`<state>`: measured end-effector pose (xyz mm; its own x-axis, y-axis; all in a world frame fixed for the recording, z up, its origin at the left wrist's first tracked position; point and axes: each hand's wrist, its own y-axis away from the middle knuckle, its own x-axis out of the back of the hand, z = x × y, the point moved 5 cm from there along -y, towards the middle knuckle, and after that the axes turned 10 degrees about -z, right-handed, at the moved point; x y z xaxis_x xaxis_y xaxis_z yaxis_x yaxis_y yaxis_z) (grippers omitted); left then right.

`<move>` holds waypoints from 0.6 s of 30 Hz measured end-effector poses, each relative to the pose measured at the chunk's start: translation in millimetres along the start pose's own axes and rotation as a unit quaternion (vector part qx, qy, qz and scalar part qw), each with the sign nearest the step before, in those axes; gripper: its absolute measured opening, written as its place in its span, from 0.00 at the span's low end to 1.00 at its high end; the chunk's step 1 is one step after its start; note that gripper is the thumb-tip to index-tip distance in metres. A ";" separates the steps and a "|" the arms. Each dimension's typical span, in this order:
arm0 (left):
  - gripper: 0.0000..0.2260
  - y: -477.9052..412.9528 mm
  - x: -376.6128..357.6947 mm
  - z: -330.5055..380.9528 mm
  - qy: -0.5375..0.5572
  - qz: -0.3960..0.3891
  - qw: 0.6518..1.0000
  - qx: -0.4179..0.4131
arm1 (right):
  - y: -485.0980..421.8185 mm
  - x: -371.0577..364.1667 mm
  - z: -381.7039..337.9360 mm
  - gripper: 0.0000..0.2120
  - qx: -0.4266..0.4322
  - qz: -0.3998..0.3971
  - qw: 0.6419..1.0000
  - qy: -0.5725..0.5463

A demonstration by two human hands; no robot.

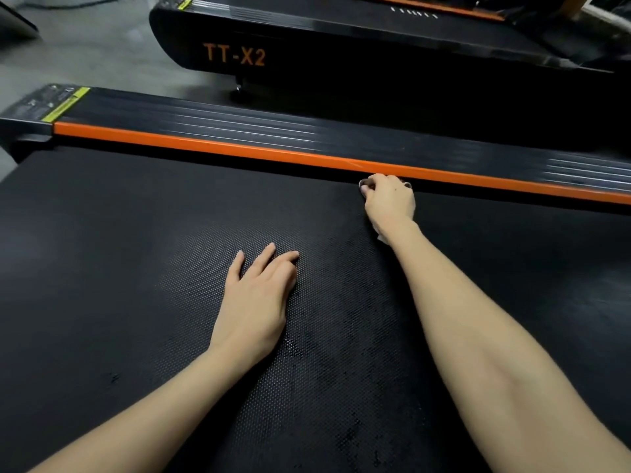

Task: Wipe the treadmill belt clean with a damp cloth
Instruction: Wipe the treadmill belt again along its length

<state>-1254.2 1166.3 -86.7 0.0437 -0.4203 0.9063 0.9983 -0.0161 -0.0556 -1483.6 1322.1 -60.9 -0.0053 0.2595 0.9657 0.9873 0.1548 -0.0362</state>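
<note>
L hand (259,295) lies flat on the belt (119,250) near the middle, fingers straight and a bit spread, gripping nothing. R hand (389,199) is out at the belt's far edge, right up against the orange strip (205,143), with its fingers curled down over the cloth (364,183). The cloth is nearly all hidden under that hand. I only get pale slivers at the fingertips and a scrap by the wrist, so I can't tell its shape or colour. There are darker blotchy patches on the belt btw the forearms; I can't tell if they're wet. Both forearms are cut off at the bottom of frame. The side rail (205,114) beyond the strip is smeared by blur, so its sticker is unreadable. A 2nd treadmill (307,56) marked TT-X2 sits beyond, its top cut off.
</note>
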 end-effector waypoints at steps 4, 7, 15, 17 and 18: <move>0.17 -1.2 0.0 -0.6 -0.010 -0.012 1.000 0.005 | 41.2 -1.9 -26.4 0.15 0.122 -0.023 0.992 0.016; 0.19 -2.3 0.3 0.4 -0.021 -0.014 1.000 0.005 | 119.4 8.1 -51.5 0.13 0.268 -0.011 0.963 0.032; 0.13 -4.4 0.8 1.7 -0.026 -0.016 0.999 0.012 | 120.6 6.0 -18.8 0.28 0.175 -0.120 0.977 0.005; 0.12 -5.4 1.5 1.8 -0.022 -0.013 1.000 0.013 | 117.0 1.4 -28.6 0.26 0.136 -0.104 0.985 -0.013; 0.12 -5.9 1.7 1.6 -0.023 -0.014 1.000 0.014 | 125.1 -0.5 -33.1 0.24 0.135 -0.097 0.986 -0.003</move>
<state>-1259.9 1167.1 -84.2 0.0177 -0.3773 0.9259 0.9998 -0.0013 -0.0196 -1354.8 1309.7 -57.4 -0.1910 0.2067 0.9596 0.8896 0.4497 0.0802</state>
